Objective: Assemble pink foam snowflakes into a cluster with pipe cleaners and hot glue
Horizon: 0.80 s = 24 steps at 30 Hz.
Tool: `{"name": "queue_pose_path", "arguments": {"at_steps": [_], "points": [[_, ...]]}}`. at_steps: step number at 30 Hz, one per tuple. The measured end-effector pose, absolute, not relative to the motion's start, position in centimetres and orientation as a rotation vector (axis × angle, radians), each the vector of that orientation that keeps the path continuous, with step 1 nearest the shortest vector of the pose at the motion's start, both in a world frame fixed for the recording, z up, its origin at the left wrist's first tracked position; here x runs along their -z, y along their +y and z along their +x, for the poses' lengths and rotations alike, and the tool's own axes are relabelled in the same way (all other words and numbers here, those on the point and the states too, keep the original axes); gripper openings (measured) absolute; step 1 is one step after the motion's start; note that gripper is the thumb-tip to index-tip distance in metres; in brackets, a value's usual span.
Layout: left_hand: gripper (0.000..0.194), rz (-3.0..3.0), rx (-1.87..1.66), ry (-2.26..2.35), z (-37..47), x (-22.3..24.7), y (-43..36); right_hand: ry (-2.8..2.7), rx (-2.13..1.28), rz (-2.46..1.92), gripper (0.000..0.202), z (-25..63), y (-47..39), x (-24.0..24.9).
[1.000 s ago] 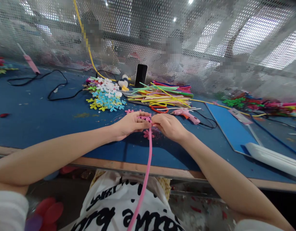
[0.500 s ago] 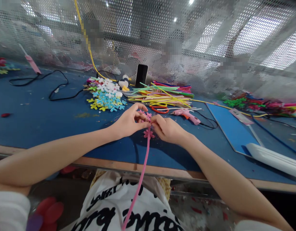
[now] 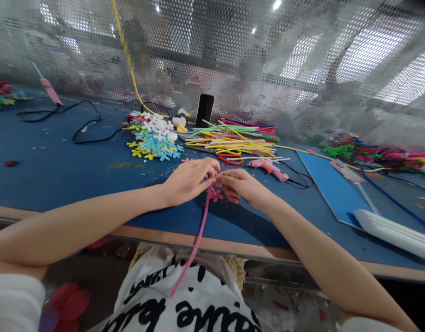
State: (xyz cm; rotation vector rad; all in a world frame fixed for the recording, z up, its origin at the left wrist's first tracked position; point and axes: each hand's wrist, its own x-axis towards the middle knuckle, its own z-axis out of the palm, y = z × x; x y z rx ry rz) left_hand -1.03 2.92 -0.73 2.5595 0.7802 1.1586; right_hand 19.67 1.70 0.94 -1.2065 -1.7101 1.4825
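Observation:
Between my two hands, over the blue table, is a pink pipe cleaner (image 3: 200, 233) whose long tail hangs down past the table edge. My left hand (image 3: 191, 180) is closed in a pinch on its upper end, the back of the hand covering part of it. The fingertips of my right hand (image 3: 245, 184) pinch the same pipe cleaner close beside the left fingertips. Just under the fingers a pink pipe-cleaner flower (image 3: 215, 194) shows. Some more pink peeks out behind my left hand, mostly hidden.
Beyond my hands lie a pile of white, blue and yellow flowers (image 3: 155, 138), straight pipe cleaners (image 3: 233, 138), red-handled scissors (image 3: 230, 159) and a pink glue gun (image 3: 269, 168). A phone (image 3: 204, 109) leans on the mesh screen. To the right are a blue board (image 3: 332, 184) and a white foam piece (image 3: 392, 230).
My left hand has turned over so its back faces up, its fingers now closer together. The pink tail has been drawn up and its lower end now shows over my shirt.

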Motion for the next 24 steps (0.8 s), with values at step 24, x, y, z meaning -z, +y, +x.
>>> {"name": "queue_pose_path", "arguments": {"at_steps": [24], "points": [[0.056, 1.311, -1.007, 0.684, -0.2, 1.3, 3.9, -2.083, -0.670, -0.896, 0.014, 20.6, 2.6, -0.2]]}}
